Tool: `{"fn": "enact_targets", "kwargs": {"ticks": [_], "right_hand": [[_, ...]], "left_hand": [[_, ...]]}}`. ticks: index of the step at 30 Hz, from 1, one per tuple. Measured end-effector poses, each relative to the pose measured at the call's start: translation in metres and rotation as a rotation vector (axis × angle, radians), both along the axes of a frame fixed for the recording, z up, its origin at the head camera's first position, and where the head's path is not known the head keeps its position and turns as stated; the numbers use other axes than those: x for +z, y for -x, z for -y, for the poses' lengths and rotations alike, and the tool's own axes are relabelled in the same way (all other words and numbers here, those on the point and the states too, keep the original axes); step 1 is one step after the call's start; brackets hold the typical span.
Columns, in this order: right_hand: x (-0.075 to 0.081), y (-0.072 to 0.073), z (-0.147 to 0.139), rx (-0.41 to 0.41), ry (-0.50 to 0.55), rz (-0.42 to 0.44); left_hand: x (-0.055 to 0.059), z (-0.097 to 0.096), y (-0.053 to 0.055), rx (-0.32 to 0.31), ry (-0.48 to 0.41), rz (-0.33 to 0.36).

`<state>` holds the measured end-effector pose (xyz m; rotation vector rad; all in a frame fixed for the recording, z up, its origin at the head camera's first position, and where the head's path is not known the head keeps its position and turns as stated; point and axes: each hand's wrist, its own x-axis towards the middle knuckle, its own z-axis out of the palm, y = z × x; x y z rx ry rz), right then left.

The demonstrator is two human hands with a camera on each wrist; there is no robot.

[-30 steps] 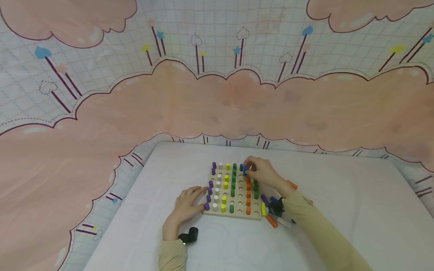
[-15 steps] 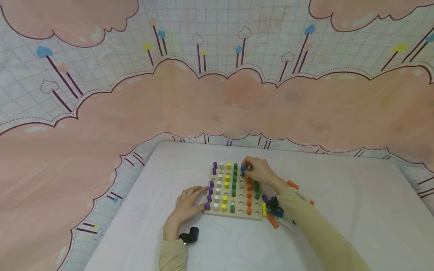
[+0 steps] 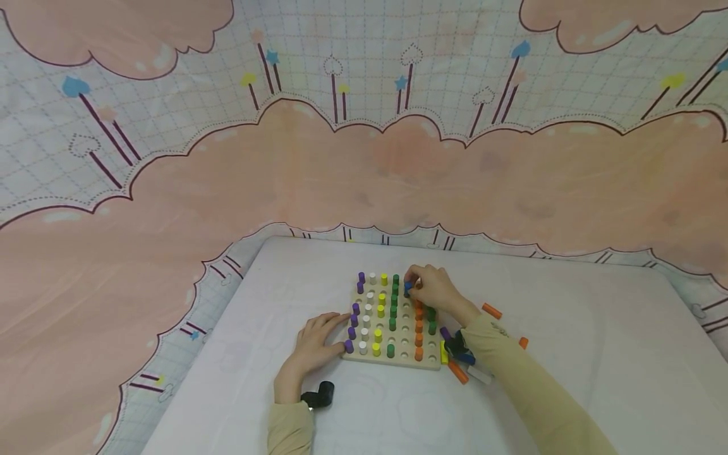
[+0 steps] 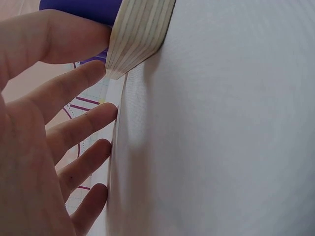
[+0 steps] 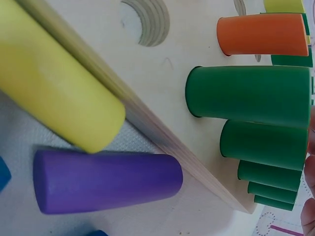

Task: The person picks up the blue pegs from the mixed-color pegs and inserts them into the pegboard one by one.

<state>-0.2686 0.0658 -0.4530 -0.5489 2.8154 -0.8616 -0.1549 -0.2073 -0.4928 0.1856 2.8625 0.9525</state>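
Observation:
A wooden pegboard [image 3: 398, 362] lies on the table with upright purple, white, yellow, green and orange pegs in its holes. My left hand [image 3: 311, 341] rests at its left edge, thumb and index fingertip against the wood and the other fingers extended in the left wrist view. With thumb and fingers, my right hand [image 3: 438, 291] pinches a blue peg [image 3: 407, 289] upright near the far end of the column between the green and orange pegs. Fingers partly hide that peg. Only fingertips [image 5: 309, 172] show in the right wrist view, beyond a row of green pegs [image 5: 248, 93].
Beside the board's right edge lie loose pegs: a yellow peg [image 5: 54, 73], a purple peg [image 5: 108, 182], an orange peg [image 3: 457, 373], a white peg [image 3: 479, 375] and a blue one partly under the right wrist. Another orange peg [image 3: 491, 310] lies farther right.
The right hand has brought the blue peg left and slightly down onto the blue column, where it now sits lower and straighter. The left hand stays at the board's edge.

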Motion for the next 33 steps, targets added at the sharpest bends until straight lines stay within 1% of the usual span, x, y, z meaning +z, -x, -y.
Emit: {"fn": "enact_targets", "kwargs": {"ticks": [7,10,17,27,33], "right_hand": [[-0.003,0.0004,-0.0011,0.012,-0.003,-0.032],[-0.0031,0.0003,-0.0013,0.017,0.003,-0.034],[-0.0041,-0.0005,-0.0029,0.046,0.012,-0.077],[-0.0062,0.0001,-0.0027,0.03,0.004,-0.059],[-0.0046,-0.0017,-0.0022,0.027,0.014,-0.047]], "left_hand": [[0.0038,-0.0004,-0.0022,0.005,-0.013,0.008],[0.0032,-0.0007,-0.0016,0.005,-0.013,0.001],[0.0019,-0.0014,-0.0011,0.008,-0.005,-0.002],[0.0025,-0.0014,-0.0019,0.01,-0.006,0.001],[0.0028,-0.0008,-0.0026,0.007,-0.007,-0.003]]}}
